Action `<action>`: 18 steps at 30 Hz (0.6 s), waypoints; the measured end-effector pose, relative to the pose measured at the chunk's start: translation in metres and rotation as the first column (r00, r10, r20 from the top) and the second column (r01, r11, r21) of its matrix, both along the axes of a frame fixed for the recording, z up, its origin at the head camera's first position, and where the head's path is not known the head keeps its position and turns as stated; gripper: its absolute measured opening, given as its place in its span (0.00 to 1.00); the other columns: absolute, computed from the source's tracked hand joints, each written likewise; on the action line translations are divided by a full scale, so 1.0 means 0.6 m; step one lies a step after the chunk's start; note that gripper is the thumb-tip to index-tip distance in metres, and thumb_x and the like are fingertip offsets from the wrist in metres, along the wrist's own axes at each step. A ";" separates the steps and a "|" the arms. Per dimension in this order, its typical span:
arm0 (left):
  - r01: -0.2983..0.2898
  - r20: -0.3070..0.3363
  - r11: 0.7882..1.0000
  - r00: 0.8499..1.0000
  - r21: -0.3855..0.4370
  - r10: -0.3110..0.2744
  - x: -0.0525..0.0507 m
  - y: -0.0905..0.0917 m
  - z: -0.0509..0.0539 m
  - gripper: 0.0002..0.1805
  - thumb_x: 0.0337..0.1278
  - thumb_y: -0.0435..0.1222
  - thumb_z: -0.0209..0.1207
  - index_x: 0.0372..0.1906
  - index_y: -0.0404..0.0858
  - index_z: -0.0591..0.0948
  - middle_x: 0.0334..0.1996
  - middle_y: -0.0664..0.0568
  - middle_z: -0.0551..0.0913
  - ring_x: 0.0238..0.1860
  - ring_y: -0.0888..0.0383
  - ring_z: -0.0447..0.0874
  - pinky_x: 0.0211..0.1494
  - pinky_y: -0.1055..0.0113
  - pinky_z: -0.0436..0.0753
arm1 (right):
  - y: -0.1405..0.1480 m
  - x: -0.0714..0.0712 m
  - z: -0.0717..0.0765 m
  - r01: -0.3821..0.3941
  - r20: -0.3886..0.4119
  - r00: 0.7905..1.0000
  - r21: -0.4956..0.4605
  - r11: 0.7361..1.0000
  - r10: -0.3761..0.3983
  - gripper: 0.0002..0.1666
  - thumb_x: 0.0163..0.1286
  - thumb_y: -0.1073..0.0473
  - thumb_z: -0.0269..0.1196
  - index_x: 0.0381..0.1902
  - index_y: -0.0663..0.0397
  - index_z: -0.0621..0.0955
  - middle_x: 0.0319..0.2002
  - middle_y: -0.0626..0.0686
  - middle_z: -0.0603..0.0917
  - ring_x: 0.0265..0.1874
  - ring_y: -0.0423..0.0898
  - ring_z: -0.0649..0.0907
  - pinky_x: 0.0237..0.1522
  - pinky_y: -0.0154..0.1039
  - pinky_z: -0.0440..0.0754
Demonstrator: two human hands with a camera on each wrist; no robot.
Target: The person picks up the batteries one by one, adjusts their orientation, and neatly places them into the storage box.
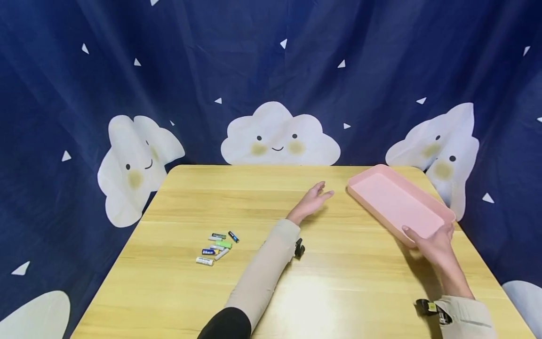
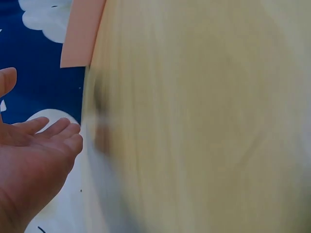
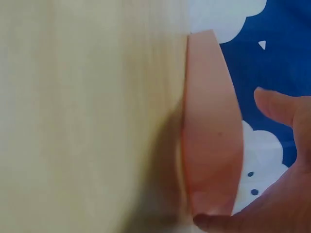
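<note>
A shallow pink rectangular tray [image 1: 395, 202] sits at the right of the table, set at an angle. My right hand [image 1: 436, 247] holds its near end, the thumb over the near rim and the fingers around the outer side. In the right wrist view, the tray's outer wall [image 3: 211, 116] stands beside that hand. My left hand [image 1: 311, 202] is above the table, left of the tray and apart from it, with nothing held. The left wrist view shows its palm and loosely extended fingers [image 2: 60, 128]. Several small batteries [image 1: 217, 247] lie in a loose cluster at the left.
The wooden table [image 1: 178, 296] has a dark blue curtain [image 1: 190, 56] with white clouds and triangles behind and beside it. Black wrist devices sit on both sleeves. The left forearm [image 1: 262, 268] reaches across the middle, between the batteries and the tray.
</note>
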State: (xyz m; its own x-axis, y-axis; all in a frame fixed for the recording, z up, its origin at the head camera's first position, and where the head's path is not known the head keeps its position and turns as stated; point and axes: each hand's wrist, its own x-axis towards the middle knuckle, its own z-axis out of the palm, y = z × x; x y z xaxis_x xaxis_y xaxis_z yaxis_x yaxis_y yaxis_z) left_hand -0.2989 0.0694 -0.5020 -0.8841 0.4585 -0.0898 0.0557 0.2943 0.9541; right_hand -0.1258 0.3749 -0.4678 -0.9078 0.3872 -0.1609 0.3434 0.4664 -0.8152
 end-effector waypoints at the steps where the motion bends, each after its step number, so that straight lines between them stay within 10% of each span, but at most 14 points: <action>1: 0.006 -0.005 1.000 1.000 -0.007 -0.006 0.001 0.004 0.000 0.45 0.75 0.58 0.52 0.84 0.41 0.52 0.82 0.44 0.59 0.82 0.46 0.57 0.81 0.48 0.62 | 0.001 0.002 -0.005 0.000 -0.005 1.000 -0.028 1.000 0.000 0.75 0.73 0.46 0.64 0.72 0.71 0.14 0.78 0.77 0.30 0.78 0.67 0.47 0.83 0.52 0.39; 7: 0.002 -0.011 1.000 1.000 -0.004 -0.002 0.003 0.022 -0.002 0.46 0.74 0.58 0.53 0.84 0.40 0.52 0.82 0.44 0.59 0.82 0.46 0.58 0.82 0.50 0.60 | 0.006 0.011 -0.024 -0.068 -0.083 0.994 0.003 0.998 0.068 0.69 0.67 0.53 0.72 0.78 0.71 0.34 0.65 0.69 0.67 0.50 0.42 0.71 0.51 0.18 0.64; 15: -0.004 -0.018 1.000 1.000 0.009 0.004 0.002 0.050 -0.009 0.42 0.76 0.53 0.54 0.83 0.40 0.53 0.81 0.44 0.60 0.82 0.46 0.59 0.82 0.51 0.61 | 0.016 0.010 -0.022 -0.068 -0.027 0.997 0.051 0.996 0.069 0.61 0.70 0.52 0.69 0.79 0.73 0.42 0.65 0.75 0.67 0.57 0.58 0.70 0.41 0.17 0.62; 18: 0.012 -0.010 1.000 1.000 0.017 -0.012 0.002 0.056 -0.007 0.44 0.75 0.53 0.55 0.84 0.41 0.51 0.82 0.45 0.58 0.82 0.46 0.57 0.82 0.50 0.60 | 0.018 0.010 -0.022 -0.094 -0.036 0.995 0.034 0.995 0.095 0.58 0.70 0.54 0.69 0.79 0.74 0.45 0.67 0.75 0.67 0.55 0.47 0.73 0.43 0.15 0.63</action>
